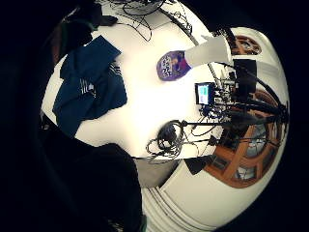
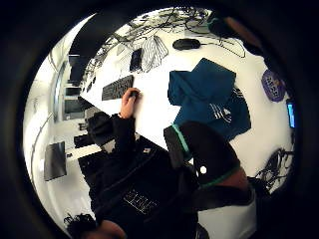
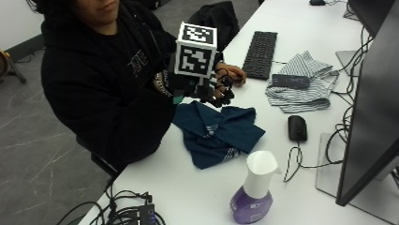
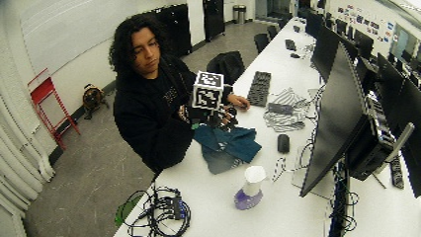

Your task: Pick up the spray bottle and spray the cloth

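Two things matter on the white desk [image 3: 205, 187] in the outside view: a dark blue cloth [image 3: 218, 133] lying crumpled near the person's edge, and a bottle [image 3: 254, 194] with purple liquid and a white spray head standing upright well apart from it, toward the near end. The gloved right hand [image 3: 212, 91] hangs in the air above the cloth's far edge, fingers loosely curled and holding nothing. The bare left hand [image 3: 232, 73] rests on the desk beside a black keyboard [image 3: 261, 54]. A striped cloth [image 3: 302, 86] and a black mouse [image 3: 297, 127] lie farther across, by a monitor [image 3: 374, 112].

From the wide outside view, the bottle [image 4: 248, 193] stands untouched, the blue cloth [image 4: 227, 145] between it and the person.

From the little finger side palm view, cloth [image 1: 89, 87] and bottle [image 1: 183, 60] both sit on the desk, apart.

From the thumb side palm view, the cloth [image 2: 209, 99] lies below the palm.
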### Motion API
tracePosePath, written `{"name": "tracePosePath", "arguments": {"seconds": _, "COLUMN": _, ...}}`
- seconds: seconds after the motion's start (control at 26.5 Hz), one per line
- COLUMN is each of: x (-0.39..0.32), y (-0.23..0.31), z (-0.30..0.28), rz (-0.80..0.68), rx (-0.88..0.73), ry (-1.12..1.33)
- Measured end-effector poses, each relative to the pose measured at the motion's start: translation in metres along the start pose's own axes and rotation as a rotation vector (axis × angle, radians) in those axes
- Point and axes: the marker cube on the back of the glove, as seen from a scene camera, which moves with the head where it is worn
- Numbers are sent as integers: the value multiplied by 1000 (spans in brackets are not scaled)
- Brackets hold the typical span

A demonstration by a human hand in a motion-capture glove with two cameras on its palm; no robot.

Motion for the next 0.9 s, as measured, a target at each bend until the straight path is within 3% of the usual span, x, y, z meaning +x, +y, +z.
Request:
{"name": "tracePosePath", "arguments": {"seconds": 0.64, "x": 1, "y": -11, "z": 1, "rz": -7, "rx": 34, "ry": -31}}
{"name": "tracePosePath", "arguments": {"seconds": 0.9, "x": 2, "y": -17, "z": -3, "rz": 16, "rx": 127, "ry": -129}}
